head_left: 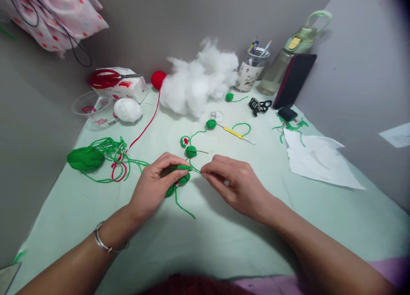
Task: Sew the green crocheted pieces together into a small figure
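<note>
Near the middle of the table, my left hand [156, 179] pinches a small green crocheted piece [183, 167] between thumb and fingers. Green yarn [195, 170] runs from that piece to my right hand [235, 179], whose thumb and fingertips are closed on it. Whether a needle is in the right fingertips too, I cannot tell. More green crocheted pieces [184, 178] hang under my left hand, partly hidden by it. Just beyond lie a round green crocheted ball [191, 151] with a dark strand and a small green, red and white piece [184, 141].
A yellow-handled crochet hook [233, 133] lies by another green ball [211, 124]. White stuffing [198, 81] is heaped at the back. Green yarn [86, 158] lies left, near white yarn [127, 110] and red scissors [107, 78]. A phone [294, 81] leans on a bottle [272, 73]; paper [317, 158] lies right.
</note>
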`<state>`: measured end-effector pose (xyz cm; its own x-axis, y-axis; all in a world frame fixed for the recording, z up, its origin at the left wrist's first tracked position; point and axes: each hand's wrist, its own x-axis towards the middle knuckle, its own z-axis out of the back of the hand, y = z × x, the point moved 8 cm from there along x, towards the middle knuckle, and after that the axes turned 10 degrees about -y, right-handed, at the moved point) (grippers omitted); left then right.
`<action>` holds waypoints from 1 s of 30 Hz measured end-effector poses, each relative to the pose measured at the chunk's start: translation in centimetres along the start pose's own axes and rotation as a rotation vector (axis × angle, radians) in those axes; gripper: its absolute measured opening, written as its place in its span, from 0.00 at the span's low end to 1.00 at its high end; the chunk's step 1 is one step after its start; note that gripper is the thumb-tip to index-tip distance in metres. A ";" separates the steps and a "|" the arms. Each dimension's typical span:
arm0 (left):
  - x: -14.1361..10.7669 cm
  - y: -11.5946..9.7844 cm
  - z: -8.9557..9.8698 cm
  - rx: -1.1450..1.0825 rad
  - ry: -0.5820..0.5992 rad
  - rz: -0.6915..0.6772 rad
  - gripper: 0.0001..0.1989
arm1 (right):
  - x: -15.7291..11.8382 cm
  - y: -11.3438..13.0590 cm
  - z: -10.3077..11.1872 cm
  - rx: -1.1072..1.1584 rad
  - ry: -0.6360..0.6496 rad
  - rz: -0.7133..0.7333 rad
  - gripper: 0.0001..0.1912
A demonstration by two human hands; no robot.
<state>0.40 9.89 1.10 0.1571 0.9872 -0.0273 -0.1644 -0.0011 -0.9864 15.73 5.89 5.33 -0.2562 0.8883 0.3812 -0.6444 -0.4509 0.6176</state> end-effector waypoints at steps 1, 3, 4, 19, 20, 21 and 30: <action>0.0 -0.2 0.0 0.007 -0.005 -0.016 0.02 | 0.0 0.0 -0.1 0.005 0.003 -0.003 0.09; -0.1 -0.3 -0.1 0.013 -0.006 -0.027 0.02 | 0.0 -0.1 -0.2 0.017 0.005 -0.014 0.09; -0.1 -0.2 -0.1 0.010 -0.002 -0.020 0.02 | 0.0 -0.2 -0.3 0.029 0.007 -0.026 0.09; -0.3 1.2 -1.0 -0.128 0.141 0.128 0.01 | 0.3 -1.1 -0.8 0.372 -0.016 -0.180 0.07; -0.3 1.3 -1.0 -0.123 0.137 0.130 0.02 | 0.3 -1.1 -0.7 0.379 -0.012 -0.191 0.07; -0.3 1.4 -0.9 -0.118 0.132 0.131 0.02 | 0.3 -1.2 -0.7 0.384 0.000 -0.201 0.07; -0.4 1.8 -0.9 -0.129 0.115 0.169 0.05 | -0.3 -1.6 -1.6 0.477 0.107 -0.325 0.15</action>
<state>0.90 9.30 -0.81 0.2494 0.9465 -0.2047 -0.0730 -0.1924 -0.9786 15.66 6.47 3.09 -0.1868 0.9803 0.0645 -0.3125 -0.1215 0.9421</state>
